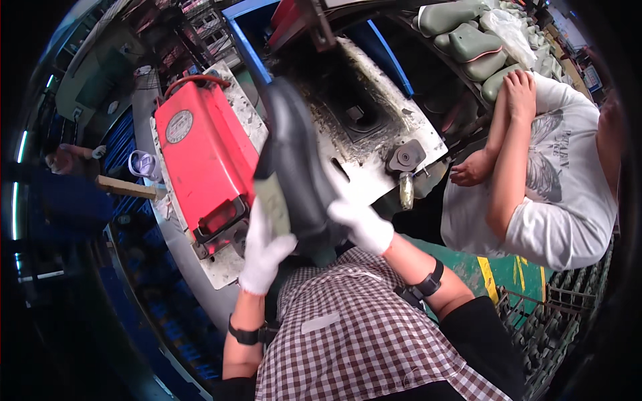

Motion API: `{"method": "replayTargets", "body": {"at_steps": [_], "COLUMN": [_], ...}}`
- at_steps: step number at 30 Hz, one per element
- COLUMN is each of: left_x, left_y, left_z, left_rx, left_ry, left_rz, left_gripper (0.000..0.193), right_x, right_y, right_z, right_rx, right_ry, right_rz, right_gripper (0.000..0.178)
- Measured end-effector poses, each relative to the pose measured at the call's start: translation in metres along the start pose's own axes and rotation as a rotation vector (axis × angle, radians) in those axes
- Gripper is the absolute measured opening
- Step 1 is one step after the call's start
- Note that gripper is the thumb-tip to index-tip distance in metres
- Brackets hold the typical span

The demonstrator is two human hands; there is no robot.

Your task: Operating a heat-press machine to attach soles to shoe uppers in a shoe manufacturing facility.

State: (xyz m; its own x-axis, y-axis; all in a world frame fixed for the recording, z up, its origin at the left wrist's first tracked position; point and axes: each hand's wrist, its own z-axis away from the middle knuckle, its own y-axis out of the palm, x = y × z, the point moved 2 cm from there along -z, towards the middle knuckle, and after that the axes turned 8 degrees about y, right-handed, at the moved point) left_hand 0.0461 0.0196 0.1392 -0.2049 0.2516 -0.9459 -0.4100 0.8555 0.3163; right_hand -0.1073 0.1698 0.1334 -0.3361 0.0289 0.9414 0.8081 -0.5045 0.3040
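A black boot [301, 160], blurred along its upper part, is held up between my two hands over the checked apron. My left hand [263, 250], in a white glove, is closed on the boot's left side near its lower end. A pale green flat piece with a dark mark [274, 202] lies against the boot by those fingers; I cannot tell whether it is attached. My right hand [364, 228], also white-gloved, grips the boot's right side, with some fingers hidden behind it.
Left of the boot stands a red machine housing [204, 150]. Ahead is a stained metal plate [364, 174] with a dark recess and blue frame. A co-worker [555, 174] stands at the right beside piled grey-green shoe lasts [475, 50]. Another person [67, 159] is far left.
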Motion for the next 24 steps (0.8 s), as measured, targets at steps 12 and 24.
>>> {"method": "replayTargets", "body": {"at_steps": [12,24], "left_x": [-0.158,-0.260], "left_y": [0.017,0.054], "left_z": [-0.138,-0.198], "left_rx": [-0.169,0.350], "left_ry": [0.777,0.771], "left_rz": [-0.217,-0.558], "left_gripper": [0.085,0.066], "right_x": [0.097,0.040], "right_y": [-0.123,-0.106], "right_z": [-0.131,-0.135], "right_rx": [-0.794,-0.861], "right_ry": [-0.065,0.023], "right_rz": [1.351,1.633], "right_gripper": [0.090,0.091]}}
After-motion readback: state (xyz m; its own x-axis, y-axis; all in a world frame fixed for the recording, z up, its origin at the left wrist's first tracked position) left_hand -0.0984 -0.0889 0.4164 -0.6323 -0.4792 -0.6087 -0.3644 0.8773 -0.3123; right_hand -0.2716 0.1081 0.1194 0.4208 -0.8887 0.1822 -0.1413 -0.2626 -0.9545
